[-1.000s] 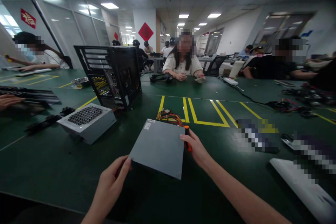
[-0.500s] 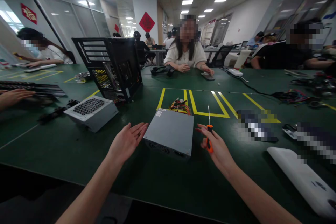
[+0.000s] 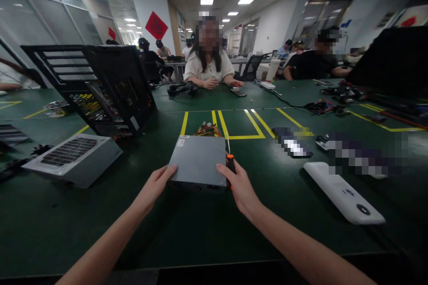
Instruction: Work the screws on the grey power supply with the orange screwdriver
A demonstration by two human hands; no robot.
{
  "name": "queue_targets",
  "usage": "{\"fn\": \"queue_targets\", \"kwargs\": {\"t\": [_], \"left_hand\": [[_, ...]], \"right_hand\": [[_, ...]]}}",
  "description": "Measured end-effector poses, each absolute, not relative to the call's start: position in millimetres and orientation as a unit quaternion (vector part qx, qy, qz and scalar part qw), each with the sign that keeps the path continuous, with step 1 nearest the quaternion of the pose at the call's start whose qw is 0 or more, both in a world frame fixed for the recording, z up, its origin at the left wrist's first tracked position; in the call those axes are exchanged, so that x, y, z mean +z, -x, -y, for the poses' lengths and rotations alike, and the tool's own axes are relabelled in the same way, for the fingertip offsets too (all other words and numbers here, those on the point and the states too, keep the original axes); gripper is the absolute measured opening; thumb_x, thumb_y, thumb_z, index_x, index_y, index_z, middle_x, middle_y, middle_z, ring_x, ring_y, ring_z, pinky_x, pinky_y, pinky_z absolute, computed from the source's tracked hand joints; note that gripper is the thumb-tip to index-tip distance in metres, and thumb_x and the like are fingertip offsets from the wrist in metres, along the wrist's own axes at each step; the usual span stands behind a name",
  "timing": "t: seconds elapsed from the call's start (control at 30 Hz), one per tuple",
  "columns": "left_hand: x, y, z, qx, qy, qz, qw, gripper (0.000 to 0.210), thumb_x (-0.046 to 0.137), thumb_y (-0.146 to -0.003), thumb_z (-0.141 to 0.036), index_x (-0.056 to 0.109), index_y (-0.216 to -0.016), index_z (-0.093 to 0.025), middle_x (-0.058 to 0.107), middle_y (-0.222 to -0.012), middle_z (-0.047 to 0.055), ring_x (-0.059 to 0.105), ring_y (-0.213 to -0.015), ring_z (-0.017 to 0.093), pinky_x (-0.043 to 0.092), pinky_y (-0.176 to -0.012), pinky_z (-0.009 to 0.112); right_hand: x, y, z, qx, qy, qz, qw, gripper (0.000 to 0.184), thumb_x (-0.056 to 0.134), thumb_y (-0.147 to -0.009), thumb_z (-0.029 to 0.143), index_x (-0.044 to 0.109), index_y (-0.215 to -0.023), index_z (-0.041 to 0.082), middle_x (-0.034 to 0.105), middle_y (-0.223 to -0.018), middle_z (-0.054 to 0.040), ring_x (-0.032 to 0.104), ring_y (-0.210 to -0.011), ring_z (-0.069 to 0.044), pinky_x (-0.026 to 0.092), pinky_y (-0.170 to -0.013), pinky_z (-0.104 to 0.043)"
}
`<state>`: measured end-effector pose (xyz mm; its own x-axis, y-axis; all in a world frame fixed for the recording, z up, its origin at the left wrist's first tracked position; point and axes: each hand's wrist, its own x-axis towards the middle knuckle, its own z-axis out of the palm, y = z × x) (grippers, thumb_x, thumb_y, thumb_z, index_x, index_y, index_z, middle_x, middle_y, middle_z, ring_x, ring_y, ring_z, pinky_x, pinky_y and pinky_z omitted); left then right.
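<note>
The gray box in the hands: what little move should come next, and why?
Perhaps the left hand should steady the power supply while the right hand lifts off and turns the screwdriver toward it. Both thumbs rest on the box's top, the right hand also holds the screwdriver, and its shaft points away from the person.
</note>
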<state>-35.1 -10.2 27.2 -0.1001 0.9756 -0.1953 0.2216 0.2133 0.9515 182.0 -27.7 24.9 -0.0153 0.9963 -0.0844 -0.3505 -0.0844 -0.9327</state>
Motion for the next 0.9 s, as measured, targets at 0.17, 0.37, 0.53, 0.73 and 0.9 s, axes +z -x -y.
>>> {"fn": "queue_targets", "kwargs": {"t": [0.17, 0.37, 0.53, 0.73, 0.9], "left_hand": [[64, 4, -36, 0.5, -0.578, -0.512, 0.391, 0.037, 0.051, -0.074, -0.049, 0.063, -0.08, -0.014, 0.061, -0.078, 0.004, 0.053, -0.077, 0.018, 0.041, -0.066, 0.025], [93, -25, -81, 0.518, -0.643, -0.451, 0.339, 0.039, 0.046, -0.079, -0.048, 0.062, -0.084, -0.013, 0.058, -0.076, 0.002, 0.053, -0.073, 0.015, 0.04, -0.067, 0.025], [44, -32, -88, 0.433, -0.64, -0.513, 0.374, 0.047, 0.044, -0.077, -0.054, 0.064, -0.078, -0.011, 0.062, -0.077, 0.008, 0.056, -0.076, 0.021, 0.041, -0.07, 0.031], [12, -26, -89, 0.347, -0.627, -0.539, 0.442, 0.051, 0.041, -0.078, -0.055, 0.065, -0.094, -0.013, 0.064, -0.096, 0.012, 0.056, -0.093, 0.027, 0.037, -0.085, 0.037], [27, -1, -53, 0.375, -0.666, -0.512, 0.392, 0.04, 0.045, -0.08, -0.044, 0.06, -0.107, -0.019, 0.059, -0.11, 0.008, 0.053, -0.096, 0.023, 0.038, -0.084, 0.032]], "right_hand": [[74, -208, -27, 0.48, 0.378, 0.472, 0.636, 0.045, 0.064, -0.066, 0.03, 0.054, -0.11, 0.026, 0.061, -0.105, -0.001, 0.058, -0.094, -0.017, 0.048, -0.079, -0.03], [96, -239, -71, 0.4, 0.367, 0.509, 0.668, 0.042, 0.06, -0.067, 0.029, 0.054, -0.108, 0.031, 0.062, -0.101, 0.0043, 0.059, -0.087, -0.013, 0.049, -0.073, -0.024], [43, -248, -76, 0.505, 0.45, 0.398, 0.62, 0.033, 0.064, -0.063, 0.028, 0.06, -0.094, 0.023, 0.064, -0.082, 0.0021, 0.06, -0.071, -0.011, 0.05, -0.065, -0.022], [5, -248, -85, 0.545, 0.501, 0.342, 0.579, 0.027, 0.069, -0.058, 0.027, 0.062, -0.084, 0.019, 0.063, -0.072, 0.001, 0.057, -0.06, -0.01, 0.048, -0.053, -0.02], [2, -253, -79, 0.549, 0.516, 0.329, 0.57, 0.025, 0.065, -0.066, 0.036, 0.062, -0.085, 0.02, 0.057, -0.069, 0.0019, 0.05, -0.052, -0.008, 0.04, -0.04, -0.017]]}}
